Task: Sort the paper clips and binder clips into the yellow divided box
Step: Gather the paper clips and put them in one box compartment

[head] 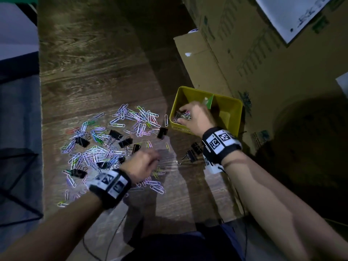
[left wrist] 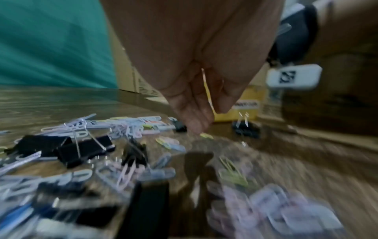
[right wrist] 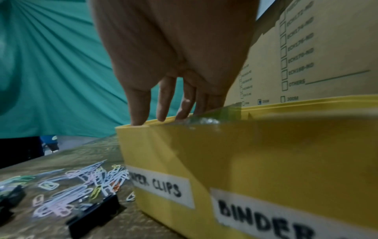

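On the desk: you had coloured paper clips strewn across the wood-grain top, with black binder clips mixed among them.
Box position: the yellow divided box stood at the right of the pile, just beside its nearest clips; a green divider split it into two compartments.
Box labels: the right wrist view showed "CLIPS" on the left label and "BINDER" on the right one.
Left compartment: a small heap of sorted clips lay inside it.
Right compartment: what it held could not be told.
Right hand: you held it over the left compartment, fingers straight and spread, pointing down past the rim; nothing was seen in its grasp.
Left hand: you held it above the near part of the pile, blurred in the head view; the wrist view showed the fingers drawn together on a thin pale clip.
Stray binder clips: two lay just below your right wrist, apart from the pile.
Surroundings: cardboard cartons stood behind the box.
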Tool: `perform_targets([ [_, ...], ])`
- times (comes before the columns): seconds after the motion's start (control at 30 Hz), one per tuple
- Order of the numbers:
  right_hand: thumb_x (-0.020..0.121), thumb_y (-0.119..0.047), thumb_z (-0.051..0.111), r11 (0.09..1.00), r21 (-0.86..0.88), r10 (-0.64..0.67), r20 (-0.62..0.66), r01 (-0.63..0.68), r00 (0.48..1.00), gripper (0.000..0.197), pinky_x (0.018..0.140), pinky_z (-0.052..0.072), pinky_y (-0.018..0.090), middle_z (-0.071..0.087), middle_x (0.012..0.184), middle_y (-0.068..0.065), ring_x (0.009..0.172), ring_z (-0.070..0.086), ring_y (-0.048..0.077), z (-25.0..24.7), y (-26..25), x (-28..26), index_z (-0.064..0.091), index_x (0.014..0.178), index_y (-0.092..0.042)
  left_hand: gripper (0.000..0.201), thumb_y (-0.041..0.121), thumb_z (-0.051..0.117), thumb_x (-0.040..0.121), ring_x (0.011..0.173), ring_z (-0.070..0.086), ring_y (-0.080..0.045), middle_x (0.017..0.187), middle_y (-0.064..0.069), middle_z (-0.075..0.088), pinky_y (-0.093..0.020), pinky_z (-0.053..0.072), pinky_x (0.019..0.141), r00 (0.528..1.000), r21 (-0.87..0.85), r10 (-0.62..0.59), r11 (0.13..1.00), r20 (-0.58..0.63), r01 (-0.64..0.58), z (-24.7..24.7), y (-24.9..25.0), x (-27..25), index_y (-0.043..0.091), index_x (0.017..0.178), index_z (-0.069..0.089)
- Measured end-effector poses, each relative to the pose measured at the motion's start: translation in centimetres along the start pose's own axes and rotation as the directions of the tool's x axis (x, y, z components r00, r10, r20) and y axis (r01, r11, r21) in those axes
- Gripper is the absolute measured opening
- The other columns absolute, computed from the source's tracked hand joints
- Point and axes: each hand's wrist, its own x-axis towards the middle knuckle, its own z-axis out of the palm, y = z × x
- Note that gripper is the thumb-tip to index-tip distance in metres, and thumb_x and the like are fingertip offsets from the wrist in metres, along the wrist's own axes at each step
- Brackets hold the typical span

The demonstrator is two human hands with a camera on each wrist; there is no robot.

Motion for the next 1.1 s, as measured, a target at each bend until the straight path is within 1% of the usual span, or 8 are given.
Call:
perform_targets([
  [0.1, 0.086, -0.023, 0.067, 0.993, 0.053, -0.098, -0.093, 0.103, 0.991, 0.028, 0.093, 0.033, 0.019, 0.058, 0.117, 0.006, 0.111, 0.052, 0.017, 0.8, -0.5, -2.0, 0.066, 0.113, -0.015, 0.051, 0.019, 0.029, 0.080, 0.116, 0.054, -0.024, 0.128, -0.008, 0.057, -0.038, 0.046, 0.098, 0.994, 0.195, 0.066, 0.977, 0.091, -0.083, 3.1, 0.2, -1.7, 0.013, 0.123, 0.057],
  [0.23, 0.087, -0.018, 0.064, 0.948, 0.057, -0.301, -0.170, 0.314, 0.938, 0.017, 0.087, 0.044, 0.025, 0.059, 0.103, 0.005, 0.096, 0.056, 0.016, 3.3, -1.0, -5.4, 0.069, 0.102, -0.013, 0.054, 0.021, 0.030, 0.075, 0.112, 0.059, -0.029, 0.123, -0.013, 0.059, -0.043, 0.053, 0.085, 0.987, 0.347, 0.072, 0.930, 0.144, -0.119, 5.9, 0.4, -3.9, 0.009, 0.119, 0.060],
  [0.33, 0.089, -0.014, 0.057, 0.934, 0.024, -0.358, 0.038, 0.358, 0.933, 0.026, 0.096, 0.044, 0.032, 0.056, 0.120, 0.008, 0.110, 0.054, 0.022, 6.5, -0.7, -7.1, 0.065, 0.114, -0.011, 0.053, 0.015, 0.039, 0.073, 0.112, 0.057, -0.029, 0.124, -0.014, 0.057, -0.042, 0.053, 0.087, 0.989, 0.324, 0.090, 0.938, 0.117, -0.124, 6.7, 0.1, -6.6, 0.010, 0.123, 0.054],
  [0.43, 0.093, -0.023, 0.052, 0.945, -0.166, -0.218, 0.323, 0.282, 0.921, 0.057, 0.118, 0.016, 0.042, 0.020, 0.154, 0.016, 0.143, 0.017, 0.033, 9.6, -0.6, -7.8, 0.033, 0.144, -0.008, 0.065, -0.005, 0.061, 0.067, 0.115, 0.053, -0.030, 0.127, -0.017, 0.053, -0.043, 0.048, 0.094, 0.997, 0.163, 0.072, 0.984, -0.006, -0.070, 6.3, 0.0, -8.8, 0.010, 0.129, 0.048],
  [0.5, 0.097, -0.036, 0.044, 0.912, -0.321, -0.087, 0.456, 0.254, 0.886, 0.071, 0.118, 0.002, 0.051, -0.004, 0.158, 0.018, 0.146, -0.006, 0.033, 10.8, -1.0, -8.0, 0.008, 0.150, -0.007, 0.068, -0.006, 0.060, 0.067, 0.116, 0.051, -0.028, 0.131, -0.013, 0.050, -0.041, 0.046, 0.097, 0.998, 0.155, -0.018, 0.988, -0.063, 0.028, 5.9, -0.5, -9.5, 0.012, 0.131, 0.046],
  [0.6, 0.100, -0.039, 0.031, 0.884, -0.388, -0.038, 0.493, 0.259, 0.869, 0.069, 0.118, -0.003, 0.051, -0.013, 0.156, 0.018, 0.144, -0.016, 0.034, 12.3, -1.9, -9.6, -0.003, 0.149, -0.004, 0.065, -0.004, 0.063, 0.067, 0.123, 0.046, -0.031, 0.132, -0.012, 0.047, -0.046, 0.045, 0.099, 0.997, 0.222, -0.057, 0.973, -0.055, 0.068, 5.5, -2.0, -9.7, 0.010, 0.129, 0.048],
  [0.8, 0.097, -0.029, 0.041, 0.882, -0.299, -0.200, 0.462, 0.364, 0.864, 0.067, 0.118, 0.000, 0.045, 0.005, 0.159, 0.012, 0.146, -0.001, 0.031, 14.9, -2.3, -14.9, 0.006, 0.150, -0.007, 0.049, 0.018, 0.040, 0.078, 0.111, 0.053, -0.031, 0.125, -0.017, 0.052, -0.045, 0.048, 0.094, 0.997, 0.265, -0.069, 0.961, -0.037, 0.076, 4.0, -2.6, -9.0, 0.008, 0.124, 0.050],
  [1.1, 0.090, -0.027, 0.055, 0.957, -0.205, -0.136, 0.298, 0.203, 0.945, 0.073, 0.110, 0.029, 0.041, 0.029, 0.144, 0.013, 0.132, 0.028, 0.029, 15.1, -2.2, -16.1, 0.017, 0.148, -0.005, 0.064, 0.000, 0.068, 0.060, 0.098, 0.057, -0.036, 0.112, -0.020, 0.056, -0.044, 0.052, 0.084, 0.991, 0.369, -0.132, 0.920, -0.025, 0.132, 7.9, -1.7, -9.3, 0.001, 0.121, 0.051],
])
